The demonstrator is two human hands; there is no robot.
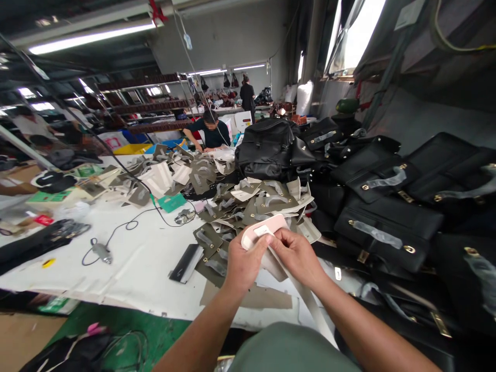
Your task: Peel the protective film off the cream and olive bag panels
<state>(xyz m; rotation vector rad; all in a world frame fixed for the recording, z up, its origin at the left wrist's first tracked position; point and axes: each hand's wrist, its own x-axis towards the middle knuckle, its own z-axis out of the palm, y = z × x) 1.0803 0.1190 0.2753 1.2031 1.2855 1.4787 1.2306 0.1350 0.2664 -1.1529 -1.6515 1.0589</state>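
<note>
My left hand [243,263] and my right hand [295,256] meet over the near edge of the white table [147,258]. Both are closed on a pale pink leather piece [260,229] with a rounded end, thumbs pressing on its top. A long cream strap [306,299] runs from under my right hand down toward my lap. Just beyond my hands lies a heap of olive and beige cut leather pieces [248,204], several with wrapped handles.
Black handbags [387,222] pile up along the right side. A black backpack [267,147] stands behind the heap. A cable with a small tool [101,252] crosses the table on the left. Another person [211,132] works at the far end; someone else stands farther back.
</note>
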